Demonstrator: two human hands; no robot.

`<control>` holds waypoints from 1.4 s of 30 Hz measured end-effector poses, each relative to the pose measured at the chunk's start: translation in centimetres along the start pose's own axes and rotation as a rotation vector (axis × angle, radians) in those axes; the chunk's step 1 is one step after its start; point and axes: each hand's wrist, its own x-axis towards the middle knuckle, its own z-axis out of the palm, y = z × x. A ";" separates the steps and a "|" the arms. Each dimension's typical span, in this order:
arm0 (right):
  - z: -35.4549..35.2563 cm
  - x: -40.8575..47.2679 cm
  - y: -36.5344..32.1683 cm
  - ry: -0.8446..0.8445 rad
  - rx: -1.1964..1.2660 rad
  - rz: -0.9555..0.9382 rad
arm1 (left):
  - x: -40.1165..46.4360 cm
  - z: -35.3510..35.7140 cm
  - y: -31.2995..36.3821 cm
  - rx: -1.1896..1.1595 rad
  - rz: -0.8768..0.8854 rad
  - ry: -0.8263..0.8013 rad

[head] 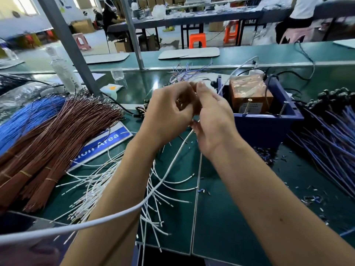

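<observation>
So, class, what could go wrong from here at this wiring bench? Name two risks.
1. The cable drapes over the left forearm, so moving that arm could snag and drag it.
2. Loose white wires lie under both arms near the edge of the table; a sweep might push some off.
What the left hand and right hand hold is hidden.

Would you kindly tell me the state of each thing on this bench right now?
Left hand: raised, fingers curled; grip hidden.
Right hand: raised, fingertips touching the left hand's; grip hidden.
Long white cable: runs up to the hands.
Brown wires: bundled, banded, lying flat.
White wires: loose, scattered.
Bottle: upright.
Blue bin: open, holding a taped box.
</observation>
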 end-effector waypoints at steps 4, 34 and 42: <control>-1.1 -0.2 -1.5 -0.087 0.028 -0.042 | -0.6 0.3 0.6 -0.037 0.077 -0.027; -15.3 -2.4 -5.3 -0.284 -0.409 -0.351 | 1.0 6.5 4.6 -0.725 -0.412 -0.248; -15.4 -2.4 -9.3 -0.181 -0.361 -0.814 | 1.1 4.4 5.2 -0.427 -0.369 -0.344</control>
